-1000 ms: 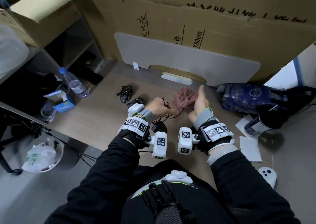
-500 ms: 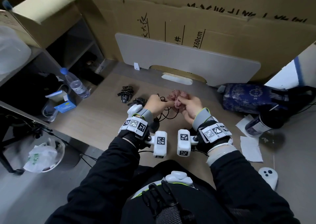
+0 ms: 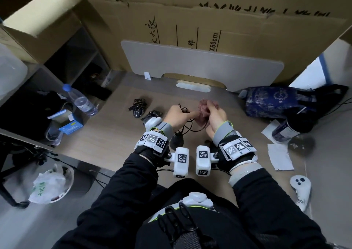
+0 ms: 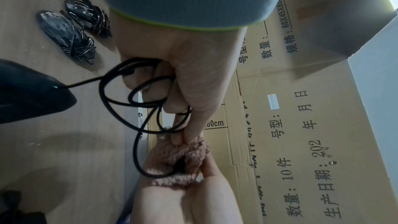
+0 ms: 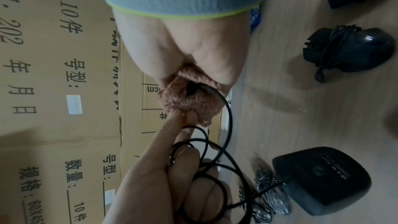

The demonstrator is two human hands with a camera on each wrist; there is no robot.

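Observation:
A fuzzy pink scrunchie [image 3: 202, 110] is held just above the wooden desk between both hands. My right hand [image 3: 214, 113] curls round the scrunchie [image 5: 183, 98]. My left hand [image 3: 182, 113] grips several loops of black cable [image 4: 137, 101] in its curled fingers, while its index finger and thumb pinch the scrunchie's [image 4: 178, 156] edge. One strand of the cable [image 5: 228, 142] runs into the scrunchie's hole. The cable leads down to a black mouse [image 3: 177, 139] lying on the desk below my left wrist.
Two other mice [image 3: 138, 109] [image 3: 152, 114] wrapped in their cords lie to the left. A water bottle [image 3: 82, 101] and a blue box [image 3: 71, 124] stand at the desk's left edge. On the right are a blue bag [image 3: 272, 101], a dark bottle [image 3: 285, 130], tissues [image 3: 280, 157] and a white controller [image 3: 302, 189].
My right hand, flat with the scrunchie on it a second ago, has curled round it. My left hand's index finger and thumb have come onto the scrunchie with the cable.

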